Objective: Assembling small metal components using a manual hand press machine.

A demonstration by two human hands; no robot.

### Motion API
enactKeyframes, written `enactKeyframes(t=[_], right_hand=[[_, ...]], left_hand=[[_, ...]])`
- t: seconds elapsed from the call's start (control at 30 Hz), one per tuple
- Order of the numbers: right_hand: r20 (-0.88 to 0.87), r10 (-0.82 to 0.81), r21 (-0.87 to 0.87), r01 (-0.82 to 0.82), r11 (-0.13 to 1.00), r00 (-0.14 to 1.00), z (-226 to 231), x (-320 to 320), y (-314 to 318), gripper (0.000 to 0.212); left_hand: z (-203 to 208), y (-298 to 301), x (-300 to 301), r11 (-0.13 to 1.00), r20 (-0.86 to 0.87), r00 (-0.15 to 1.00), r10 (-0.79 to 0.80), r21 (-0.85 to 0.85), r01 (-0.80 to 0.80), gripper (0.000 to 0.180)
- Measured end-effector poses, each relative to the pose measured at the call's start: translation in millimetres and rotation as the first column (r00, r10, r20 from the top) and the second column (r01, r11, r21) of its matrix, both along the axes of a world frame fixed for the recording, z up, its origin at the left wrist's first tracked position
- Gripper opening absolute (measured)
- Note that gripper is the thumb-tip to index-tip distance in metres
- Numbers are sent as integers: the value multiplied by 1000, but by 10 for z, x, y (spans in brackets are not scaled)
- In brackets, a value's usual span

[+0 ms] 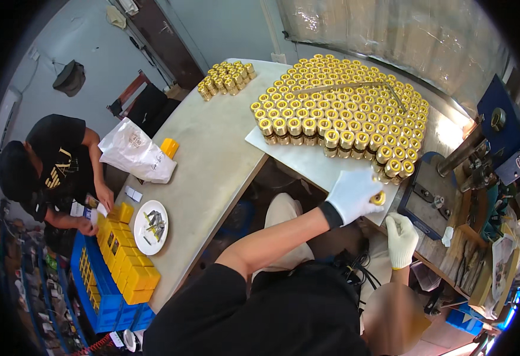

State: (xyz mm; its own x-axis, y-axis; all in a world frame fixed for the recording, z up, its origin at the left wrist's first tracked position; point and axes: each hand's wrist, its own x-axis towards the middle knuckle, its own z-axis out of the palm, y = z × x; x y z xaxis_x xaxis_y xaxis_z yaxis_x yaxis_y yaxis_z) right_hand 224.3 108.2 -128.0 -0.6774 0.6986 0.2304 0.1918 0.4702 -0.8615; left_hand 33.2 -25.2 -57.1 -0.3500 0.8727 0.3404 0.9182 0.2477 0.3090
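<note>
L hand (353,194) in white glove clamps a brass fitting (379,198) by the white board (295,157); R hand (401,238) loosely curled, holding nothing.

Pale worktable (212,160) — white board (307,163) of brass fittings (343,101); loose brass cluster (227,77); white bag (135,151); plate (151,226); yellow boxes (126,255).

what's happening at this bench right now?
A person in white gloves is handling gold cylindrical parts. The left hand holds one gold part at the edge of a white tray packed with rows of the same parts. The right hand sits just below, empty as far as visible. A smaller cluster stands further along the table. A co-worker handles yellow boxes.
</note>
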Motion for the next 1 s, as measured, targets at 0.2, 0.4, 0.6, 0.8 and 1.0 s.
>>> enactKeyframes(t=[0.2, 0.4, 0.6, 0.8, 1.0], right_hand=[[6, -11, -29, 11, 1000, 1000, 21, 37, -23, 14], [41, -15, 89, 11, 996, 999, 58, 7, -8, 11], [49, -65, 115, 59, 992, 997, 68, -59, -53, 11], [89, -141, 108, 131, 985, 986, 18, -93, -105, 8], [118, -175, 166, 154, 974, 977, -25, -89, -110, 8]], left_hand=[[147, -895, -148, 990, 118, 983, 140, -28, -137, 47], [219, -1853, -1134, 869, -93, 864, 494, 18, -495, 50], [139, -2329, -2857, 651, -224, 644, 731, -52, -757, 47], [86, -2353, -4328, 462, -221, 470, 854, -89, -882, 52], [75, -2205, -4877, 391, -170, 405, 898, -111, -914, 50]])
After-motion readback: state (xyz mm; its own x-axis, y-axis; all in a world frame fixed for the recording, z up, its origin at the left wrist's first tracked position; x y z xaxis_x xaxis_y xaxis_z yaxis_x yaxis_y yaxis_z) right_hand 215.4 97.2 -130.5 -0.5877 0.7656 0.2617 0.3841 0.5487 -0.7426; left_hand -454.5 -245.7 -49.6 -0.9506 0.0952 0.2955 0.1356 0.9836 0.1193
